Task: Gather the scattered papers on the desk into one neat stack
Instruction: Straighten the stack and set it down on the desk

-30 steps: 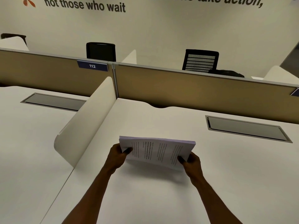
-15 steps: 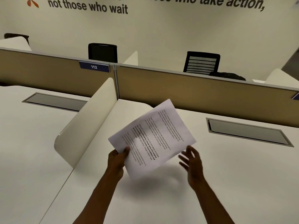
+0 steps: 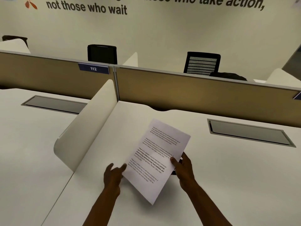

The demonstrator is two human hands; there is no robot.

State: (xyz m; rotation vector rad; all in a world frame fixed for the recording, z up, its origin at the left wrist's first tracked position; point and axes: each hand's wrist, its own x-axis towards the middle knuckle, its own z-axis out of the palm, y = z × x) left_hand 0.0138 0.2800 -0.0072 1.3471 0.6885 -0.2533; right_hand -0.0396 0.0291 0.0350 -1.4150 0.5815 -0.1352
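Observation:
A stack of white printed papers (image 3: 156, 159) is held tilted above the white desk (image 3: 228, 176), its long side running from near right to far, printed text facing me. My right hand (image 3: 183, 170) grips the stack's right edge, thumb on top. My left hand (image 3: 114, 174) touches the stack's left edge with fingers partly spread, its thumb against the paper. I cannot tell how many sheets the stack holds.
A curved white divider (image 3: 86, 132) stands at the left of the desk. A tan partition (image 3: 195, 93) runs along the back. Grey cable hatches (image 3: 249, 133) (image 3: 53, 104) are set into the desktops. Two black chairs (image 3: 202, 62) stand behind the partition.
The stack has turned from flat between both hands to lengthwise and tilted. My right hand let go, then took the right edge. My left hand loosened to a light touch.

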